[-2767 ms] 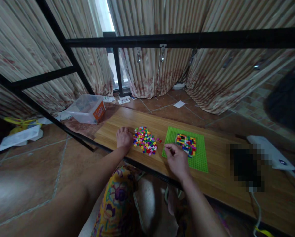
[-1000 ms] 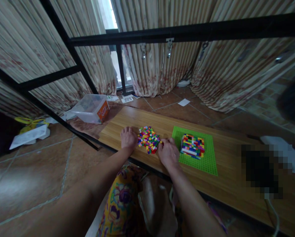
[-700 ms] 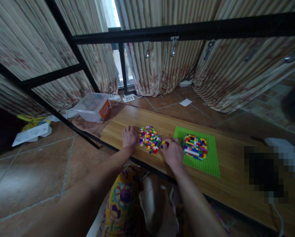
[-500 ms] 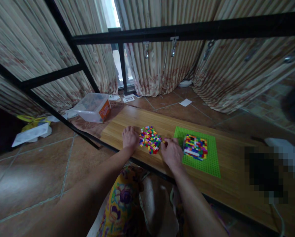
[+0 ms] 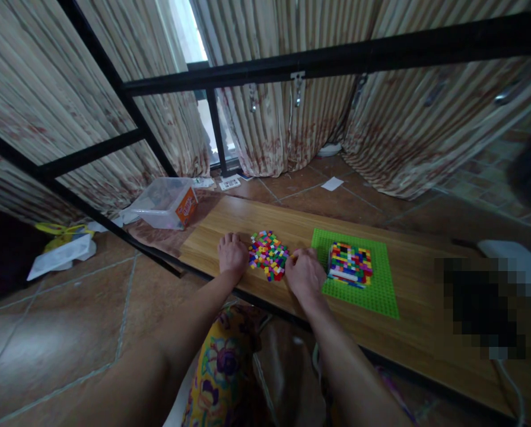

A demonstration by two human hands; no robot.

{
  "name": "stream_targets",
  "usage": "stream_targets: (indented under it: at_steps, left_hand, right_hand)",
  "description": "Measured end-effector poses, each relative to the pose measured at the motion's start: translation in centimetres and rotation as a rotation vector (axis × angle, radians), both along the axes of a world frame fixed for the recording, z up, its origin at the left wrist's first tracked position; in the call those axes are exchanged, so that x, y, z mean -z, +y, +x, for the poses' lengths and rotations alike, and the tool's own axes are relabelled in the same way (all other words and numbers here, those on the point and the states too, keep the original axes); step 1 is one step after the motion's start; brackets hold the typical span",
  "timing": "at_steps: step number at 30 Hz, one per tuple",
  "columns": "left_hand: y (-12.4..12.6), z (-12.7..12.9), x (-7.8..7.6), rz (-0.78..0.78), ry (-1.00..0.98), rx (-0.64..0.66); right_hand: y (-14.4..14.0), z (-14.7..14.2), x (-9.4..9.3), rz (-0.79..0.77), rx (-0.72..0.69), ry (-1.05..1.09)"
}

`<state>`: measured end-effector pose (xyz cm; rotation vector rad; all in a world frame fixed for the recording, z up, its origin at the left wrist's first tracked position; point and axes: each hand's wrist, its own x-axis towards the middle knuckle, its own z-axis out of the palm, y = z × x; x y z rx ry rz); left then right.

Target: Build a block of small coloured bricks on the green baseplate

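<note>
A loose pile of small multicoloured toy building bricks [image 5: 267, 255] lies on the wooden tabletop between my hands. My left hand [image 5: 233, 254] rests just left of the pile, its fingers curled down; anything under them is hidden. At the pile's right edge, my right hand [image 5: 307, 274] pinches a small yellowish brick, mostly covered by the fingers. Right of that hand lies a green studded baseplate [image 5: 384, 281]. A blocky multicoloured brick build [image 5: 350, 264], several layers high with gaps in its top, stands on the baseplate.
The narrow wooden table [image 5: 251, 216] has a dark front rail. A clear plastic box [image 5: 158, 204] with an orange label stands beyond its left end. A blurred-out dark object [image 5: 483, 308] with a cable lies at the right. Black metal bars [image 5: 265, 74] cross before the curtains.
The view has tilted and shifted slightly. My right hand has edged closer to the pile's right side, still pinching. My left hand stays beside the pile.
</note>
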<state>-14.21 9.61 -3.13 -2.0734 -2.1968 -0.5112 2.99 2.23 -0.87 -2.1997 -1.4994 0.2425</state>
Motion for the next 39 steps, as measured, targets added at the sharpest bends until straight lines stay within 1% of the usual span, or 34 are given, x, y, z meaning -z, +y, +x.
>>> stream_targets:
  at_steps: [2,4,9,12,15,18,20,22,24,27,29,33,39]
  left_hand:
    - [0.0,0.0,0.0,-0.004,0.005,0.003]
    - [0.1,0.0,0.0,-0.009,0.007,0.003]
    - [0.2,-0.1,0.0,-0.004,-0.002,0.000]
    - [0.2,-0.1,0.0,0.000,-0.003,0.008]
    - [0.2,-0.1,-0.1,-0.009,0.006,0.011]
    - [0.2,0.0,-0.1,-0.004,0.007,0.002]
    - [0.2,0.0,-0.1,0.004,0.001,-0.002]
    - [0.3,0.0,0.0,0.008,-0.002,-0.001]
    - [0.4,-0.1,0.0,0.009,0.002,0.004]
    - [0.4,-0.2,0.1,0.014,0.008,0.008]
    - [0.4,-0.2,0.0,0.017,0.013,0.008]
    - [0.4,-0.2,-0.1,0.016,0.018,0.013]
    - [0.5,-0.1,0.1,0.022,0.003,0.001]
  right_hand:
    - [-0.2,0.1,-0.3,0.098,-0.033,0.033]
    - [-0.5,0.4,-0.7,0.188,-0.075,0.132]
    - [-1.7,2.1,-1.6,0.360,-0.135,0.584]
    - [-2.7,4.3,-2.1,0.467,-0.112,0.712]
    - [-4.2,7.6,-2.3,0.525,-0.012,0.773]
    - [-6.1,11.4,-2.3,0.545,0.175,0.751]
    - [-7.4,13.7,-2.2,0.499,0.254,0.667]
    - [-8.4,15.4,-2.1,0.446,0.341,0.627]
    - [-9.0,16.3,-1.9,0.373,0.378,0.601]
    - [-9.1,16.1,-1.3,0.268,0.337,0.594]
    - [-8.8,15.6,-0.7,0.243,0.293,0.606]
    - [-7.9,14.6,-0.1,0.258,0.253,0.565]
    - [-7.0,13.9,-0.7,0.266,0.271,0.419]
